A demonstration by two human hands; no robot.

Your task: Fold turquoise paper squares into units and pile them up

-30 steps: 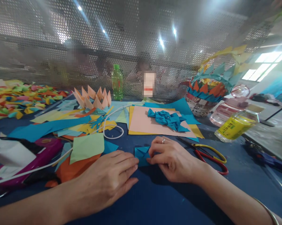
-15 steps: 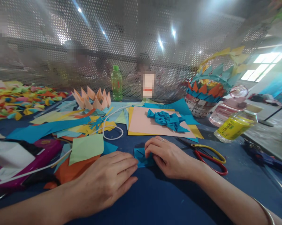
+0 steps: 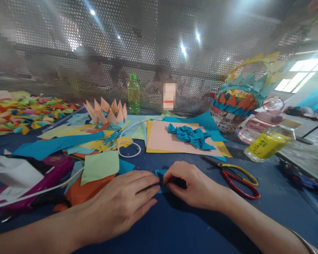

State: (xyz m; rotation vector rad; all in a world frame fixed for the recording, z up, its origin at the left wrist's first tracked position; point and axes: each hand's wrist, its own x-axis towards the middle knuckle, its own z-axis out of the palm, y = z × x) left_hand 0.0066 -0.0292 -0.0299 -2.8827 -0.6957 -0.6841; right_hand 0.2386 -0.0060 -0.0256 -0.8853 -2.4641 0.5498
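A small piece of blue paper lies on the dark blue table between my hands, partly hidden by them. My left hand rests flat with its fingers stretched out, the fingertips at the paper's left edge. My right hand is closed, thumb and index finger pinching the paper's right part. Just beyond, several folded blue paper pieces lie on a stack of coloured sheets with a pink sheet on top. Scissors with red and yellow handles lie to the right of my right hand.
On the left are a purple device with a white cord, a pale green sheet and a heap of coloured folded papers. Behind stand a peach paper ring, a green bottle, a paper basket and a yellow-labelled bottle.
My right hand has shifted slightly left over the blue paper and covers more of it, its fingers now pinched closer. The whole view has moved a little, with things appearing further right.
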